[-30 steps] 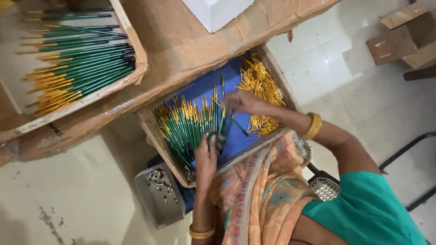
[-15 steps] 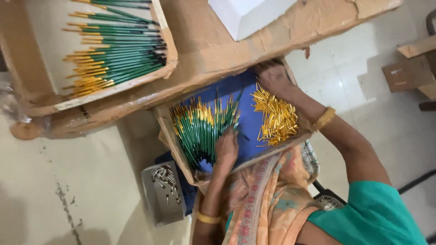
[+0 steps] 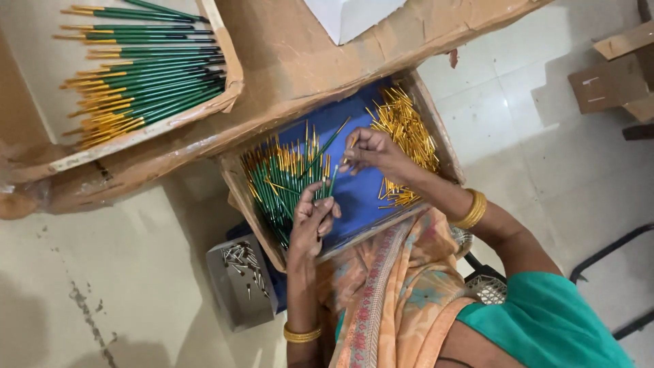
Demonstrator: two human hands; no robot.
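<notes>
On my lap rests a cardboard box (image 3: 240, 194) lined in blue. Its left half holds a heap of green sticks with gold ends (image 3: 276, 184). A pile of loose gold tubes (image 3: 409, 126) lies in its right half. My left hand (image 3: 312, 219) sits at the near side of the green heap, fingers closed around a green stick that points up. My right hand (image 3: 371, 151) hovers over the blue middle, pinching a small gold piece at the end of a slanted green stick (image 3: 325, 146). Both wrists carry gold bangles.
A second cardboard tray (image 3: 228, 82) at upper left holds several green and gold sticks laid side by side. It rests on a brown cardboard surface (image 3: 300, 61) with a white box (image 3: 347, 17). A grey metal bin of small metal bits (image 3: 240, 276) stands by my left arm. Cardboard scraps (image 3: 610, 78) lie on the tiled floor.
My right hand has come off the gold pile to the middle of the box, toward my left hand. The left hand has risen slightly with its stick. The view has shifted.
</notes>
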